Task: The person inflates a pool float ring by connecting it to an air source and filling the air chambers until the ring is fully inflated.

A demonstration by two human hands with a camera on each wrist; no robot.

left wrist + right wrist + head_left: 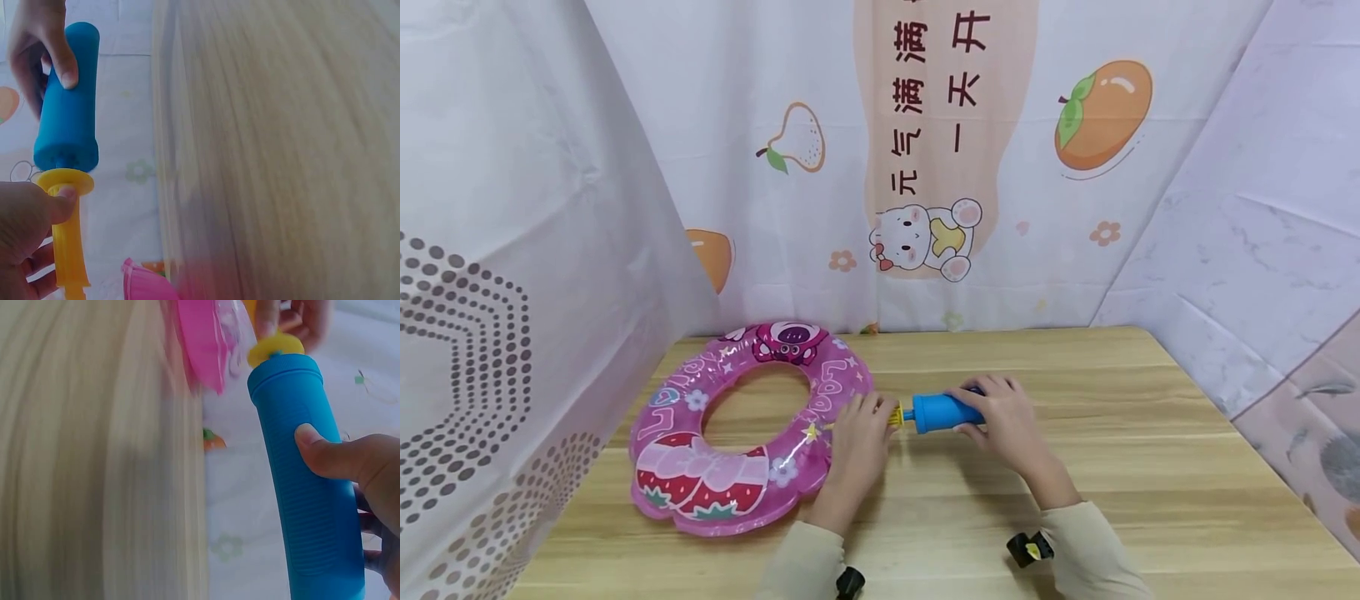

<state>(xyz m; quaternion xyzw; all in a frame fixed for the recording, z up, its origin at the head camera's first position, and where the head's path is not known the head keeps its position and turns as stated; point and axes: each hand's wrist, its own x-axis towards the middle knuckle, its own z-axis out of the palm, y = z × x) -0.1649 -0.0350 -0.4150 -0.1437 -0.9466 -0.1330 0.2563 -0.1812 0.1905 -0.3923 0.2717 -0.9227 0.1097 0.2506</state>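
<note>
Pump barrel (938, 414): blue, to the right of the left hand (861, 437); gripped by the right hand (1003, 417), thumb laid along its side.
Yellow handle (69, 237): in the left hand's grip, thumb up against the flange, fingers curled behind.
Blue rod (908, 414): short length bare between the hands.
Swim ring (737, 496): pink, on the tabletop (1150, 467), just left of the left hand; the handle's slim end points its way. Whether joined, cannot tell.
Stroke: likely pumping air, barrel pushed near the handle.
Next stroke: seems to call for a steady left hand while the right draws the barrel away.
</note>
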